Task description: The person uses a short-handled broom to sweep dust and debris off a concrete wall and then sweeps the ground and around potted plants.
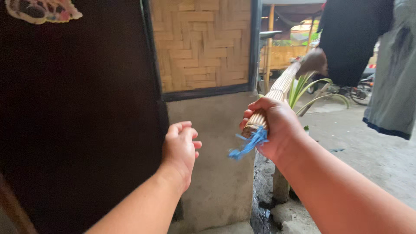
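**Stick broom held up beside a woven-bamboo wall**

Woven bamboo wall (201,43) tops a concrete base (216,151), a dark door (78,121) beside it. Right hand (277,125) is clamped around the stick broom (281,84) near its blue-tied end (bristles angled up, outward). Left hand (180,149) hangs loosely curled, holding nothing, just left.

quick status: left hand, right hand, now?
Left hand: loosely curled, holding nothing.
Right hand: closed around the stick bundle near its blue-tied end.

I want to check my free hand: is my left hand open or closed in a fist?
Loosely curled, empty: the left hand has fingers bent inward, touching nothing.
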